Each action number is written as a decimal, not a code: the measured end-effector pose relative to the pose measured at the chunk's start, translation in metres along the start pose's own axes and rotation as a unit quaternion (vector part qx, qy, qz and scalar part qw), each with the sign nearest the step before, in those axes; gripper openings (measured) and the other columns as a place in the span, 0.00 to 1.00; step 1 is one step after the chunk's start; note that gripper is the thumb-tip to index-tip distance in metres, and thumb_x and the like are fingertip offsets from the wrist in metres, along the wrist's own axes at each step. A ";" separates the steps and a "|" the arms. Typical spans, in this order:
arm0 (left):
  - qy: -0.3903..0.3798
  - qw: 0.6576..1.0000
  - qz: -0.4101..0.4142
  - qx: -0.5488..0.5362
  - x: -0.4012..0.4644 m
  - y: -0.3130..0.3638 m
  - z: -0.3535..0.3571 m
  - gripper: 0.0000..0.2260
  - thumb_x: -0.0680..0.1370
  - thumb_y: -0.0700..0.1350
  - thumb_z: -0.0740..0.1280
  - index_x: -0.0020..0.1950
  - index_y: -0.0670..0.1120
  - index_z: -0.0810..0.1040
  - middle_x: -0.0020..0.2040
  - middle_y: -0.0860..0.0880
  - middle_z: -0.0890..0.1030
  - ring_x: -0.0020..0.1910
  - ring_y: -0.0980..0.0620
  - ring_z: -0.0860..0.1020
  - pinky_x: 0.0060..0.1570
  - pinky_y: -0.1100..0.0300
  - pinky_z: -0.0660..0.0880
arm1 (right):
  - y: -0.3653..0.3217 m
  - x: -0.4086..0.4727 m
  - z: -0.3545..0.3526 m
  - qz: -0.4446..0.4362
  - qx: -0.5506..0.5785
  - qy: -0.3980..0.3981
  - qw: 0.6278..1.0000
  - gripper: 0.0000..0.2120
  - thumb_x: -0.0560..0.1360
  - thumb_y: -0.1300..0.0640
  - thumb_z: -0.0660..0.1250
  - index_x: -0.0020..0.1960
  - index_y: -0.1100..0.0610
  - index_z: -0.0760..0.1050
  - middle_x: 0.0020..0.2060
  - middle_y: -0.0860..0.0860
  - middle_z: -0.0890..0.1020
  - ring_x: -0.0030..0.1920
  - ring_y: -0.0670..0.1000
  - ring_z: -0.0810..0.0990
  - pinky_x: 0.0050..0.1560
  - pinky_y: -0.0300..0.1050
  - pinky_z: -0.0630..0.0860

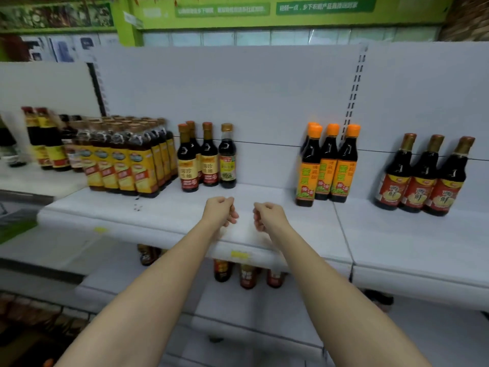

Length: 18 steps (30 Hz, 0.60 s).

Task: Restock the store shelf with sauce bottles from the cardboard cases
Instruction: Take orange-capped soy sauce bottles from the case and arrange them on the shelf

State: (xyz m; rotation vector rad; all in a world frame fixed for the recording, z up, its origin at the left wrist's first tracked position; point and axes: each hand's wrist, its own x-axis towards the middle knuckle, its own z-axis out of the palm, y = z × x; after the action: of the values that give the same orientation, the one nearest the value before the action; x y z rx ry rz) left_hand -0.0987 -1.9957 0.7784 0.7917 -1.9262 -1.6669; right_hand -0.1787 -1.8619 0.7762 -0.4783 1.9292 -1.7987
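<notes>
Head view is showing me both hands, left hand (221, 210) and right hand (267, 215), with fingers loosely curled and holding nothing over the shelf (164, 221), while the sauce bottles (328, 165) are looking heavy, smooth and breakable, so I am judging the body below the neck the best hold.

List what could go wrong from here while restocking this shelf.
1. Both the left hand and the right hand hover loosely curled and hold nothing over the shelf. A careless sweep sideways might knock over the green-label bottle just behind the left hand.
2. The orange-cap bottles stand close together near the front, so bumping one could topple the others.
3. The shrink-wrapped pack sits near the edge and might slide off if pushed.
</notes>
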 end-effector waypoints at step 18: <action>0.151 0.971 -0.185 0.016 -0.207 -0.211 -0.324 0.12 0.84 0.42 0.60 0.42 0.42 0.74 0.34 0.43 0.78 0.26 0.50 0.74 0.22 0.64 0.66 | 0.134 -0.200 0.343 0.101 -0.049 -0.191 0.975 0.18 0.82 0.55 0.63 0.35 0.51 0.62 0.26 0.49 0.60 0.27 0.50 0.59 0.29 0.43 0.58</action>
State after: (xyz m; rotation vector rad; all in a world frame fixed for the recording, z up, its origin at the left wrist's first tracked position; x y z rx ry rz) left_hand 0.2966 -2.1055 0.6233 1.3989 -1.6680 -1.6028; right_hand 0.1834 -2.0287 0.6473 -0.5905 1.7320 -1.3723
